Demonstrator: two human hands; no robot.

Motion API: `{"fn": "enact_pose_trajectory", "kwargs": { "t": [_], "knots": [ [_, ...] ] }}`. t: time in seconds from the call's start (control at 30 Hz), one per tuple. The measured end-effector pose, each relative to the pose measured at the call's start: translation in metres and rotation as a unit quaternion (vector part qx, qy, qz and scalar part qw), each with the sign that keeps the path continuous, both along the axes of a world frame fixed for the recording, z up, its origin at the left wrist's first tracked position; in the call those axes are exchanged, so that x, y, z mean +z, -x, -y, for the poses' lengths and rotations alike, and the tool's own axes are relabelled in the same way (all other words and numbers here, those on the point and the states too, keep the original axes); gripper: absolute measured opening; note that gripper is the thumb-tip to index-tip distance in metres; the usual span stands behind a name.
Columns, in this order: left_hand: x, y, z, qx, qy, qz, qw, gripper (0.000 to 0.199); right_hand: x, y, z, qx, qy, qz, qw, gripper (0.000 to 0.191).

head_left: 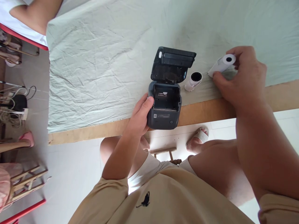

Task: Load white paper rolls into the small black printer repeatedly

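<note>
Left hand (140, 116) has the small printer (166, 100) by its left side, thumb hooked over the rim of the bay and the other fingers along the side, partly hidden. Right hand (247, 73) is off to the right, pinching a white paper roll (220, 66) between thumb and fingers, with the dark core showing at the upper end. Can't tell if the roll's lower end touches the cloth (98, 71).

So the printer is at the table's near side, right by the wooden edge (203, 109), lid (171, 67) flipped up and the bay facing the person. A second roll (191, 84) seems to stand on end between the printer and the right hand, close to the printer.

Few tips, just my take. That left grip looks decent, but the thumb sits right on the bay rim, so I'd slide it down onto the outer wall so it's clear of the hollow and the lid. The printer's near end looks like it overhangs the table edge, so I'd rest it further in on the cloth. For the roll, pinch lightly: there's what looks like a loose paper edge low on it, and a finger over that should stop it unwinding. Mind the standing roll, easy to knock over.
</note>
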State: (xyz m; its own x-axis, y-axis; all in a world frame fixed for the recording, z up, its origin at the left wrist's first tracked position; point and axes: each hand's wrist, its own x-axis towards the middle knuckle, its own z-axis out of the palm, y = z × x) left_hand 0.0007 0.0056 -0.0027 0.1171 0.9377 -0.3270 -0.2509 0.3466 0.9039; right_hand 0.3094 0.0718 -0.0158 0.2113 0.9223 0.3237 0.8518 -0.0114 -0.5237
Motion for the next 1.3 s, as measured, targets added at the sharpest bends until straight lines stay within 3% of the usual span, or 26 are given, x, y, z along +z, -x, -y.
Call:
{"fn": "enact_pose_trajectory", "kwargs": {
  "t": [0.13, 0.3, 0.47, 0.57, 0.73, 0.93, 1.1, 1.2, 1.3],
  "knots": [
    [-0.001, 0.001, 0.000, -0.006, 0.011, 0.006, 1.000, 0.057, 0.012, 0.020, 0.023, 0.109, -0.139, 0.044, 0.983, 0.048],
    [0.000, 0.001, 0.000, 0.006, 0.009, 0.004, 1.000, 0.057, 0.007, 0.060, 0.032, 0.212, -0.126, -0.005, 0.969, 0.050],
    [0.000, 0.000, 0.001, 0.002, 0.010, 0.006, 1.000, 0.059, -0.012, 0.058, 0.021, 0.202, -0.033, -0.060, 0.977, 0.051],
    [0.001, 0.000, 0.000, 0.000, 0.011, 0.005, 1.000, 0.058, -0.013, 0.052, 0.021, 0.244, -0.020, -0.081, 0.966, 0.061],
    [0.003, 0.000, 0.000, 0.005, 0.009, -0.003, 1.000, 0.058, -0.012, 0.055, 0.024, 0.251, -0.087, -0.039, 0.963, 0.052],
    [0.005, -0.001, 0.001, 0.002, 0.031, 0.003, 1.000, 0.060, -0.008, 0.055, 0.023, 0.240, -0.100, -0.062, 0.964, 0.063],
    [0.003, -0.001, -0.001, 0.009, -0.001, 0.007, 1.000, 0.055, 0.010, 0.066, 0.034, 0.180, -0.223, -0.123, 0.950, 0.040],
    [0.006, -0.003, -0.002, 0.010, -0.020, 0.008, 1.000, 0.055, 0.023, 0.084, 0.043, 0.228, -0.273, -0.104, 0.929, 0.026],
    [0.009, -0.004, -0.003, 0.002, -0.028, 0.013, 1.000, 0.055, 0.029, 0.100, 0.048, 0.286, -0.274, -0.072, 0.915, 0.028]
  ]
}}
